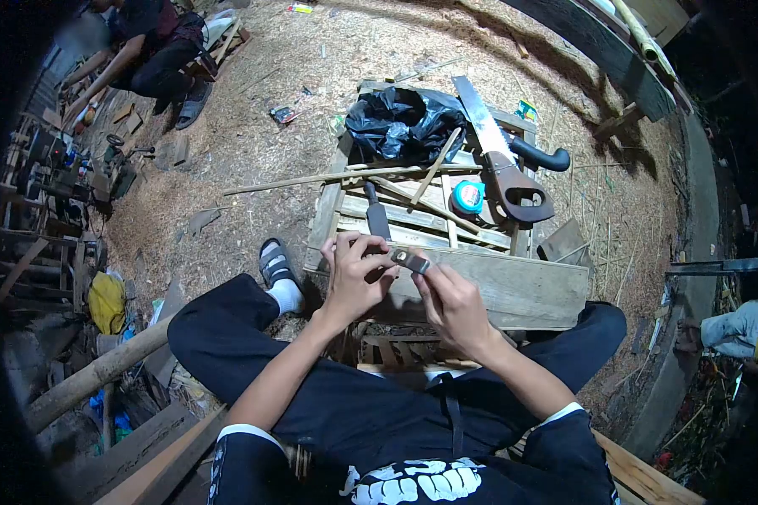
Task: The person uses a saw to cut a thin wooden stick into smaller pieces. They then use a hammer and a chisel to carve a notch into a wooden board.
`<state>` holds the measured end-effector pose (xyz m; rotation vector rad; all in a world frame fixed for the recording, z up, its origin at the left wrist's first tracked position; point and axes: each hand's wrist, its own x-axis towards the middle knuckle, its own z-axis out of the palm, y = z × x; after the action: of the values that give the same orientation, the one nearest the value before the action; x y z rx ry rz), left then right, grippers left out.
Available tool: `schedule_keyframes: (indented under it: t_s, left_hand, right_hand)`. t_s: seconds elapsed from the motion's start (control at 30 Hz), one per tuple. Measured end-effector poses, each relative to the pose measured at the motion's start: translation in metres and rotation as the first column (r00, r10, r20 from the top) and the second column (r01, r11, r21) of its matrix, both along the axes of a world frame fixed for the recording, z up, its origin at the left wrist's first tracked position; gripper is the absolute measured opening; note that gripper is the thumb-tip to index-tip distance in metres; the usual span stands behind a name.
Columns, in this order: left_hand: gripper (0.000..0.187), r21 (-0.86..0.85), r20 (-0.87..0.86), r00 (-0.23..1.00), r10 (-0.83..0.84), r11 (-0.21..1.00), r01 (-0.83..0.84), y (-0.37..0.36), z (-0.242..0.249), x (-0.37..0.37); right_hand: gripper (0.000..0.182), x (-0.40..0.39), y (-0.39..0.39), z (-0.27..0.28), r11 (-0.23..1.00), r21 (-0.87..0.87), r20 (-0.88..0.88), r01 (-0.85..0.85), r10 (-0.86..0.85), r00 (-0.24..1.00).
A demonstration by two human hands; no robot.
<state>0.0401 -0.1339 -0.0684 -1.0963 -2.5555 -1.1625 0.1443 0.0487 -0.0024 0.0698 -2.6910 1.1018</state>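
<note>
My left hand (358,273) is closed, its fingertips pinched at the left end of a small metal piece (411,260). The piece is dark and flat, with a shiny end and a brass-coloured spot; I cannot tell its exact kind. From the other side my right hand (453,305) grips it between thumb and fingers. Both hands are over the near edge of a low wooden bench (514,286). Just beyond my left fingers lies a dark, flat-bladed tool (376,220) with a handle. A teal tape measure (468,198) rests on the slats farther right.
A handsaw (501,160) and a black plastic bag (404,126) lie on the bench's far side. Thin wooden strips (312,179) cross it, one jutting out left. Another person (164,59) crouches at the upper left. Wood shavings cover the ground. A pole (101,374) slants beside my left knee.
</note>
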Motion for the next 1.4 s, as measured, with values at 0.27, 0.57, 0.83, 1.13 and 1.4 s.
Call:
schedule_keyframes:
  t_s: [0.27, 0.57, 0.83, 1.13, 1.4]
  left_hand:
    - [0.015, -0.004, 0.005, 1.0, -0.001, 1.0, 0.001, 0.0, 0.001, 0.001]
    - [0.016, 0.026, 0.02, 1.0, 0.007, 1.0, -0.007, 0.001, 0.0, 0.001]
    - [0.016, 0.005, -0.01, 1.0, -0.005, 1.0, 0.005, 0.0, 0.0, -0.001]
    - [0.015, 0.035, 0.02, 1.0, 0.0, 0.999, -0.001, 0.001, 0.0, 0.0]
    - [0.016, 0.019, 0.025, 1.0, -0.003, 1.0, 0.003, 0.0, 0.0, 0.0]
  right_hand:
    - [0.042, -0.001, -0.001, 0.007, 1.0, -0.014, -0.009, 0.017, -0.017, 1.0]
    - [0.036, -0.001, -0.002, 0.003, 0.999, -0.048, -0.01, 0.024, -0.024, 1.0]
    - [0.044, 0.0, -0.002, 0.004, 1.0, 0.017, -0.013, -0.006, 0.006, 1.0]
    - [0.047, -0.001, -0.001, -0.005, 1.0, 0.002, -0.026, -0.003, 0.003, 1.0]
    - [0.04, 0.0, -0.003, 0.001, 0.999, -0.023, -0.031, 0.024, -0.025, 0.999]
